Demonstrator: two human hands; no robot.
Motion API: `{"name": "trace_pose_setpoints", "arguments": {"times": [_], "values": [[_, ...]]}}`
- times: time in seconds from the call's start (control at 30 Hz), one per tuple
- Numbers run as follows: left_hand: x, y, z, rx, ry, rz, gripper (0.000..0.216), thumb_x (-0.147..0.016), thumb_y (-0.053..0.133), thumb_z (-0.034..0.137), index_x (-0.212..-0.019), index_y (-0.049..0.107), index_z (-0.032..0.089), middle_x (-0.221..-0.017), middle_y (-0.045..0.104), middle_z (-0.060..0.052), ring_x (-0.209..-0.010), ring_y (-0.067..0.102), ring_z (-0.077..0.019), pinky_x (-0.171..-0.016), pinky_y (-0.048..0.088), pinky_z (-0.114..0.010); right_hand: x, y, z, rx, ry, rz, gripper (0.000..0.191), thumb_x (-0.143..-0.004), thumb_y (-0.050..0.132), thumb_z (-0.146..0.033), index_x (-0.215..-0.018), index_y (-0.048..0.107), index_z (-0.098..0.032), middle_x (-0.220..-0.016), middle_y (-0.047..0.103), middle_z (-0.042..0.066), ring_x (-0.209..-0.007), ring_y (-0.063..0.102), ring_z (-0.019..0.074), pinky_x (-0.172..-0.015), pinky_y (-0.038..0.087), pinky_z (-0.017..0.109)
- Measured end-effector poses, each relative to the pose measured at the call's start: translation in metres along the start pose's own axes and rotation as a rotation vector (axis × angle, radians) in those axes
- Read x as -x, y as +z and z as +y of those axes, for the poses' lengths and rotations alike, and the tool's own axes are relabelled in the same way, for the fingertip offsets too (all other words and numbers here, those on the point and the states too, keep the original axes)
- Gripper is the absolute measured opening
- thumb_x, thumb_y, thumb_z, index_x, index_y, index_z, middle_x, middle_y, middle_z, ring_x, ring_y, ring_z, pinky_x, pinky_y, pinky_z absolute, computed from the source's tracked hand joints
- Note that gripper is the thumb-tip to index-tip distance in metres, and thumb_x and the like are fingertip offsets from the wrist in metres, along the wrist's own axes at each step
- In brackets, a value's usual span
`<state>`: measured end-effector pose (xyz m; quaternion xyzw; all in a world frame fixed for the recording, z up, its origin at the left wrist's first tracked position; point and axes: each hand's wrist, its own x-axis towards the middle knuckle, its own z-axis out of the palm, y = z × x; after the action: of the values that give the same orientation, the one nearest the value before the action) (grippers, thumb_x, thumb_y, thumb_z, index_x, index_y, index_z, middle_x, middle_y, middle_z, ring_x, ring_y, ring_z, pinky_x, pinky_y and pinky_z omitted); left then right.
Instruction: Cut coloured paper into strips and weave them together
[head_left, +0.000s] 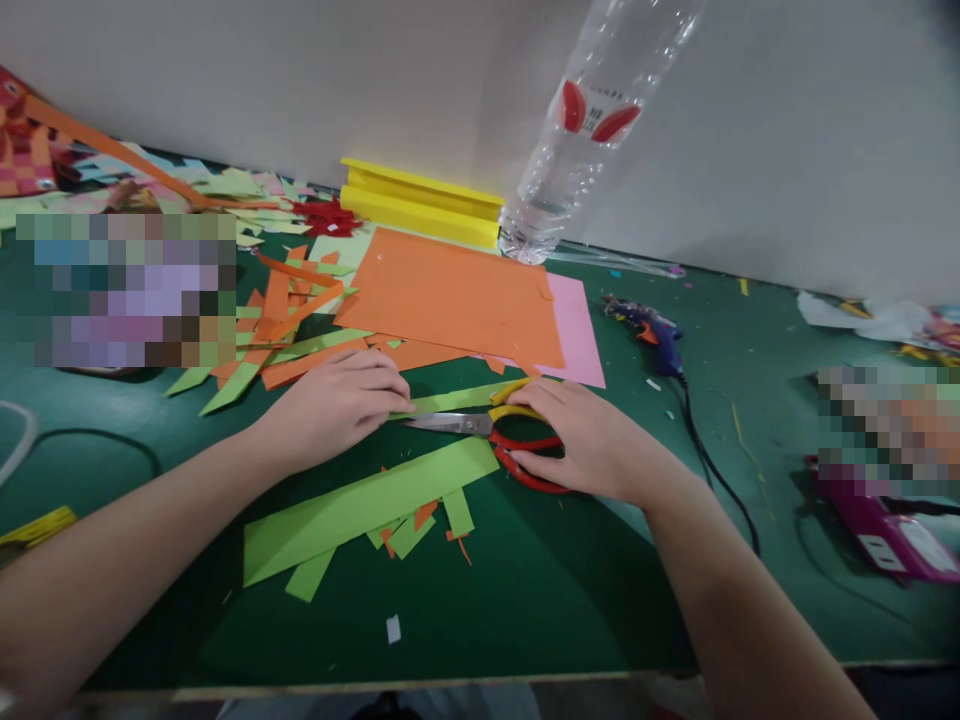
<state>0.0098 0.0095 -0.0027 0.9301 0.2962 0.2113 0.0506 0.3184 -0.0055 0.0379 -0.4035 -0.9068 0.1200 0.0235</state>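
My right hand (581, 435) grips a pair of scissors (451, 424) with red and yellow handles, its blades pointing left and lying almost together. Pinched in my left hand (341, 408) is the left end of a narrow green paper strip (457, 399), which runs rightward behind the blades to the scissor handles. Below the blades, a wider green paper strip (367, 505) lies slantwise over small green and orange scraps (411, 535). Behind my hands rests an orange paper sheet (450, 295), partly over a pink sheet (581, 330).
A clear plastic bottle (585, 130) stands by the wall beside a folded yellow piece (420, 207). To the right lie a blue glue gun (656, 335) with its cord and a magenta device (885, 525). Cut strips (277, 315) pile up at the left. The green table's front edge (450, 683) is nearby.
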Motion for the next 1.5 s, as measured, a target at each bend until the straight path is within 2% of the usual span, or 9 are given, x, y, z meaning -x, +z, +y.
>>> {"name": "trace_pose_setpoints", "arguments": {"times": [0.2, 0.4, 0.67, 0.83, 0.93, 1.5], "values": [[-0.0001, 0.0024, 0.0001, 0.036, -0.064, -0.035, 0.032, -0.096, 0.039, 0.015, -0.101, 0.07, 0.021, -0.105, 0.068, -0.004, -0.101, 0.058, -0.0195, -0.09, 0.044, -0.035, -0.0002, -0.0002, -0.0008, -0.01, 0.012, 0.004, 0.04, -0.085, 0.058, -0.045, -0.115, 0.056, -0.018, -0.12, 0.065, 0.009, -0.119, 0.057, 0.0293, -0.098, 0.047, 0.045], [-0.0001, 0.0029, -0.0011, 0.072, -0.1, -0.075, 0.032, -0.097, 0.038, 0.016, -0.105, 0.069, 0.021, -0.109, 0.065, -0.005, -0.104, 0.057, -0.0207, -0.09, 0.044, -0.036, -0.0008, -0.0005, -0.0016, -0.027, 0.043, -0.006, 0.039, -0.084, 0.059, -0.045, -0.114, 0.057, -0.02, -0.117, 0.066, 0.008, -0.109, 0.061, 0.0281, -0.093, 0.049, 0.045], [-0.0017, 0.0022, 0.0004, 0.06, -0.116, -0.101, 0.035, -0.095, 0.037, 0.012, -0.111, 0.066, 0.022, -0.115, 0.06, -0.007, -0.111, 0.053, -0.0233, -0.094, 0.044, -0.041, -0.0025, -0.0004, -0.0015, -0.003, -0.043, 0.021, 0.036, -0.085, 0.058, -0.04, -0.114, 0.058, -0.018, -0.119, 0.066, 0.01, -0.114, 0.06, 0.0285, -0.097, 0.048, 0.046], [-0.0007, 0.0013, 0.0001, 0.064, -0.132, -0.145, 0.044, -0.086, 0.039, 0.004, -0.114, 0.066, 0.025, -0.12, 0.059, -0.005, -0.116, 0.051, -0.0237, -0.099, 0.042, -0.044, -0.0037, -0.0005, -0.0007, 0.021, -0.054, 0.023, 0.038, -0.085, 0.058, -0.04, -0.115, 0.058, -0.018, -0.119, 0.066, 0.01, -0.112, 0.06, 0.028, -0.098, 0.047, 0.046], [-0.0003, 0.0017, -0.0004, 0.071, -0.147, -0.157, 0.044, -0.086, 0.039, 0.004, -0.113, 0.066, 0.026, -0.121, 0.059, -0.005, -0.118, 0.05, -0.0241, -0.101, 0.042, -0.045, -0.0039, 0.0, -0.0003, 0.024, -0.055, 0.027, 0.037, -0.085, 0.058, -0.039, -0.115, 0.057, -0.018, -0.119, 0.066, 0.01, -0.112, 0.06, 0.0279, -0.096, 0.048, 0.046], [0.0009, 0.0018, -0.0015, -0.001, -0.145, -0.158, 0.045, -0.09, 0.041, 0.006, -0.117, 0.067, 0.032, -0.125, 0.057, -0.004, -0.12, 0.049, -0.0252, -0.098, 0.045, -0.047, -0.0024, -0.0005, 0.0001, 0.05, -0.056, 0.011, 0.034, -0.087, 0.058, -0.036, -0.116, 0.056, -0.018, -0.118, 0.065, 0.011, -0.11, 0.061, 0.0286, -0.092, 0.051, 0.046]]}}
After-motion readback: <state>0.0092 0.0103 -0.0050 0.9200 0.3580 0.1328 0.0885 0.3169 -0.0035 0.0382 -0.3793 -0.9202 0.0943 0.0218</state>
